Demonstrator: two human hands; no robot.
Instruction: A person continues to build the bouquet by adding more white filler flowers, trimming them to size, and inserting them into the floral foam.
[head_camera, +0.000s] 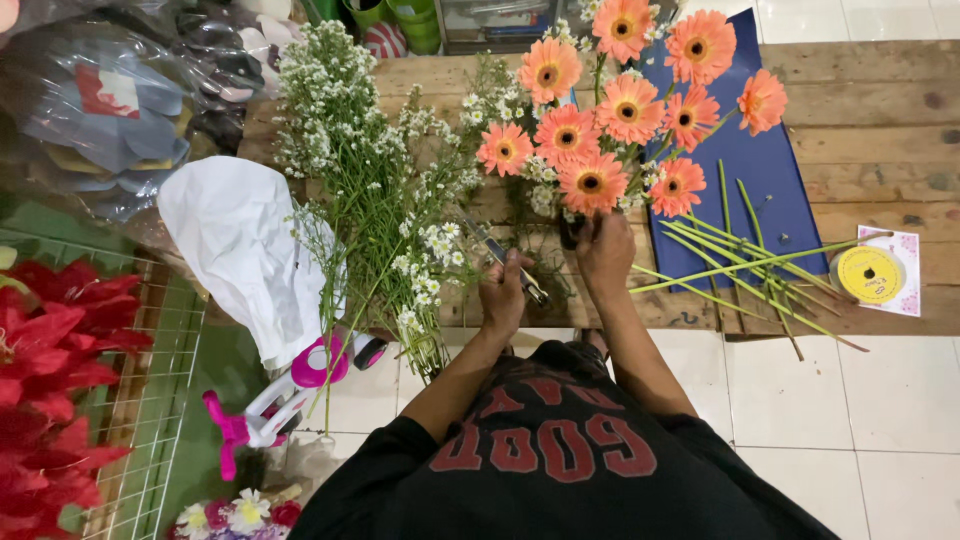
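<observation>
Presently: right hand (604, 252) clamped round stems of orange gerbera bunch (620, 105), blooms upright above wooden table (870, 120). Left hand (505, 290) closed on scissors (508, 260), blades pointing up-left, just beside bunch stems. White filler flowers (360, 150) lie left of hands on table. Cut green stems (750, 262) scattered right, across blue paper sheet (765, 170). Yellow ribbon spool (867, 274) near table's right edge. White paper wrap (240, 240) far left.

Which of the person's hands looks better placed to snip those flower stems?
The left hand, probably: it already holds the scissors, while the right hand grips the stems of the orange gerbera bunch.
</observation>
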